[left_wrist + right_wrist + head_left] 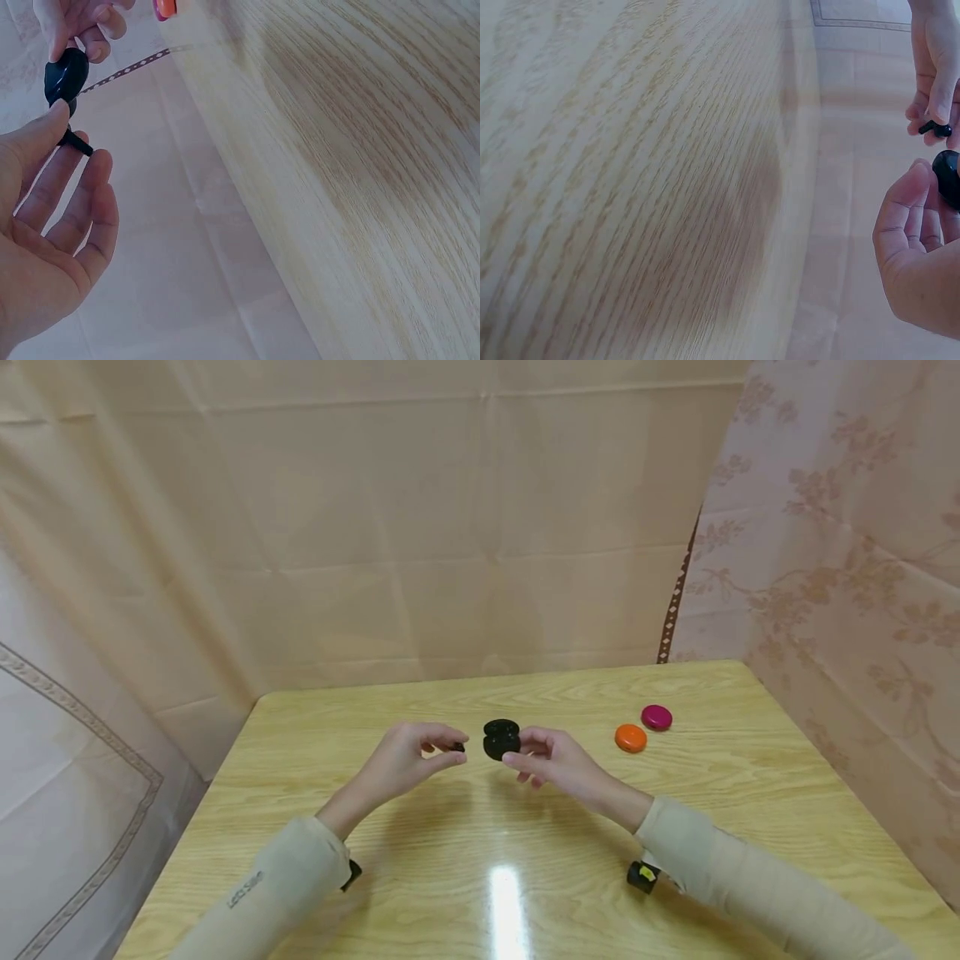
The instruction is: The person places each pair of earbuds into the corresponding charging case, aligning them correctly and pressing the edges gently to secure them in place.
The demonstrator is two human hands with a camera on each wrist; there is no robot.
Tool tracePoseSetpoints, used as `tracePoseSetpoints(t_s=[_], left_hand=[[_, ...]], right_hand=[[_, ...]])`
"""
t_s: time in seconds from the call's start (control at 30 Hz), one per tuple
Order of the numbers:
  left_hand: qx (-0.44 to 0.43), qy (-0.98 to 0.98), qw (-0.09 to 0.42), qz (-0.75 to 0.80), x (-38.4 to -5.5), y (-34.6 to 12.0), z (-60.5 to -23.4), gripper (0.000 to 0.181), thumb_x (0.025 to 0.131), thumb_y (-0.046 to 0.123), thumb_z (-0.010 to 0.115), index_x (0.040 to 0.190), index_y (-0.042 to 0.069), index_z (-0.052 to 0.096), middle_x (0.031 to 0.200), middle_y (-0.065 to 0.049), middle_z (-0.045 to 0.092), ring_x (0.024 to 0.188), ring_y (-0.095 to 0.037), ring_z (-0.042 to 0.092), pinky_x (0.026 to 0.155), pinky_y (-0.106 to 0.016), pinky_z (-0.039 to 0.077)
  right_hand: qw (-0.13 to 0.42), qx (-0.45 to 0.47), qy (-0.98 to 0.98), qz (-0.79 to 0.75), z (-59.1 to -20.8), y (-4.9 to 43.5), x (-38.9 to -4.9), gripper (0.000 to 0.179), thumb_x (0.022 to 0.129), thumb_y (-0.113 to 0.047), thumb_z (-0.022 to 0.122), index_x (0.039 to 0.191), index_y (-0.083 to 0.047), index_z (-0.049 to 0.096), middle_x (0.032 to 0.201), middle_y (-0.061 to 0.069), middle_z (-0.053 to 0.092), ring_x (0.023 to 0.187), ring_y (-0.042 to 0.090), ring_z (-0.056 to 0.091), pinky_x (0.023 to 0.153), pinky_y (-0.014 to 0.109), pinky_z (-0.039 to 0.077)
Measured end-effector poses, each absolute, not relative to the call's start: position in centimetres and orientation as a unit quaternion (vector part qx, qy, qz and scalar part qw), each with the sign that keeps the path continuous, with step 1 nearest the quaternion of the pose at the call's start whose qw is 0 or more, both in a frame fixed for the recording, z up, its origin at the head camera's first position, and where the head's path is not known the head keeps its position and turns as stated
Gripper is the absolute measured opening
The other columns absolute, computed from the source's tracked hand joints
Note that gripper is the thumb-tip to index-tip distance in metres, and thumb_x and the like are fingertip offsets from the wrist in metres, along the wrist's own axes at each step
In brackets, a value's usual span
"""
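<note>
In the head view my right hand grips a small black earbud case above the table, its lid standing up. To the left of it, my left hand pinches a black earbud between thumb and fingers. The left wrist view shows the earbud's stem sticking out past the thumb, with the case just beyond. A narrow gap separates earbud and case in the right wrist view. The inside of the case is too small to make out.
An orange round case and a magenta round case lie on the wooden table, right of my right hand. Beige curtains hang behind the table, and a patterned cloth hangs at its right.
</note>
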State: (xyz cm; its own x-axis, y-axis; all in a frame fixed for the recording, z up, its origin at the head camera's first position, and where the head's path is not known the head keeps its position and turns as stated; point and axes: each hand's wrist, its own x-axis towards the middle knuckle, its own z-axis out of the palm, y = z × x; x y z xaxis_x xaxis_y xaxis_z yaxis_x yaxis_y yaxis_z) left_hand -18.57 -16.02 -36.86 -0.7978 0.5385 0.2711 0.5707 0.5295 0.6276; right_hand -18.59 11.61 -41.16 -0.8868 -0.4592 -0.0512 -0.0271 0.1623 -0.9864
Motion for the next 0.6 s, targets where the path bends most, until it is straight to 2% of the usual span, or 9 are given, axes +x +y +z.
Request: tracePoseSetpoints(t_s=[0.2,0.3,0.4,0.53,0.6], left_hand=[[-0.307,-0.873,0.022,-0.378,-18.4,-15.8,-36.7,0.018,0.093,0.024,0.077,0.108,0.015,0.077,0.101,0.007,0.075,0.090,-0.008,0.069,0.080,-0.042,0.057],[-0.308,-0.873,0.031,-0.378,-18.4,-15.6,-36.6,0.015,0.091,0.025,0.079,0.103,0.017,0.076,0.099,0.008,0.073,0.088,-0.008,0.067,0.077,-0.039,0.056],[-0.314,-0.871,0.040,-0.377,-18.4,-15.4,-36.6,0.013,0.090,0.024,0.080,0.101,0.018,0.076,0.098,0.009,0.073,0.086,-0.008,0.064,0.074,-0.034,0.055],[-0.325,-0.862,0.050,-0.386,-18.4,-15.1,-36.6,0.018,0.090,0.021,0.080,0.106,0.015,0.076,0.100,0.007,0.074,0.082,-0.007,0.065,0.072,-0.031,0.055],[-0.330,-0.857,0.055,-0.392,-18.4,-15.0,-36.6,0.022,0.090,0.019,0.080,0.110,0.013,0.077,0.102,0.005,0.075,0.081,-0.007,0.066,0.071,-0.031,0.056]], right_hand=[[0.167,-0.163,0.747,-0.623,-40.9,11.8,-18.5,0.036,0.096,-0.033,0.073,0.118,-0.006,0.064,0.100,0.010,0.069,0.091,0.038,0.065,0.076,0.046,0.057],[0.163,-0.166,0.748,-0.622,-40.8,11.9,-18.5,0.036,0.096,-0.033,0.073,0.118,-0.005,0.064,0.099,0.010,0.068,0.090,0.036,0.065,0.076,0.047,0.057],[0.164,-0.164,0.748,-0.622,-40.8,11.9,-18.5,0.036,0.096,-0.033,0.073,0.118,-0.006,0.064,0.103,0.018,0.067,0.088,0.031,0.066,0.076,0.048,0.057],[0.165,-0.162,0.747,-0.623,-40.7,12.1,-18.4,0.036,0.096,-0.033,0.073,0.119,-0.007,0.064,0.111,0.027,0.065,0.089,0.032,0.066,0.079,0.053,0.056],[0.166,-0.161,0.747,-0.624,-40.7,12.2,-18.3,0.036,0.096,-0.032,0.073,0.119,-0.007,0.064,0.110,0.026,0.065,0.090,0.033,0.065,0.081,0.056,0.055]])
